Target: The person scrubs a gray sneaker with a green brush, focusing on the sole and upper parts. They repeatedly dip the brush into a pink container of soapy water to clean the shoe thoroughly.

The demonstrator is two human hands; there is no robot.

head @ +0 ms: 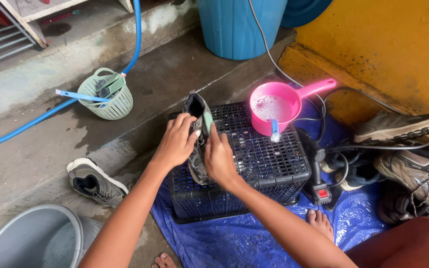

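both hands, left hand (176, 141) and right hand (218, 158), close around a dark wet sneaker (198, 130) atop an upturned black crate (254, 164). it could slip on the wet grid and knock the pink dipper (274, 106) of sudsy water; a green basket (107, 94) holds brushes.

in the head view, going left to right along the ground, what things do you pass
grey basin → lone grey shoe → black crate with the held shoe → pile of shoes
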